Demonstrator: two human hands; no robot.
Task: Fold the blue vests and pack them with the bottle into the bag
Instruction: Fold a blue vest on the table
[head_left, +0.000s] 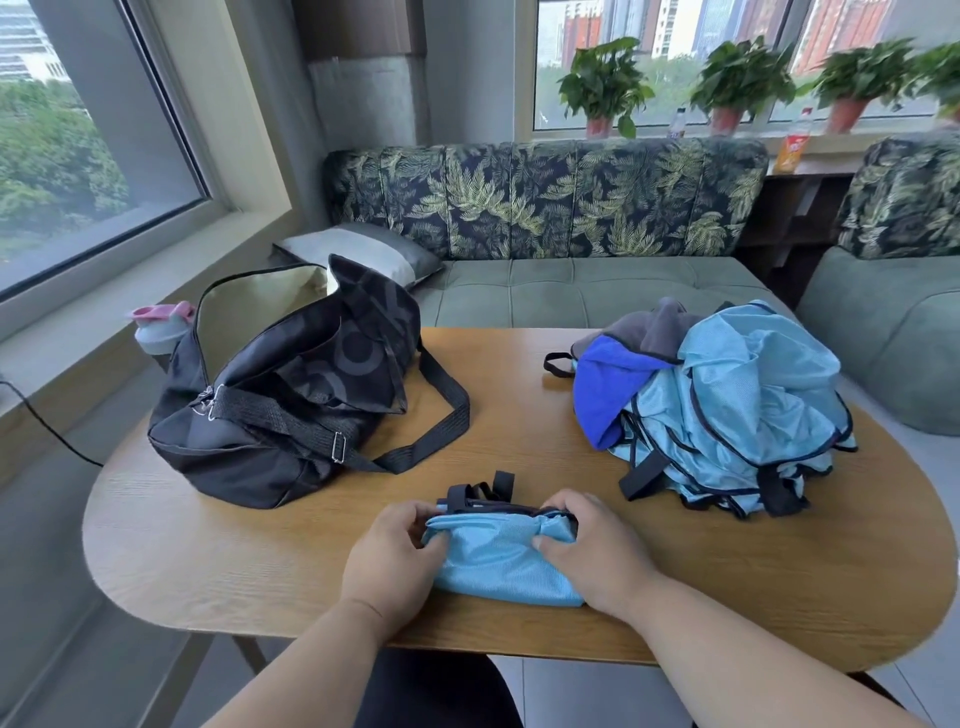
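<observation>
Both hands grip folded vest (501, 564) at near table (779, 561) edge: left hand (396, 558) on its left end, right hand (592, 551) on its right. Bag (291, 395) open far left, bottle (158, 330) behind it, vest pile (727, 410) far right.

From my remote seat I log: oval wooden table (727, 587), light grain; corner bench sofa (571, 291), grey-green seat, palm-leaf backrest; grey-and-white cushion (363, 252) at its left end; large window (78, 145) left, trees outside; rear window (675, 52), daylight, potted plants (605, 83) along the sill; grey floor (104, 649).
</observation>
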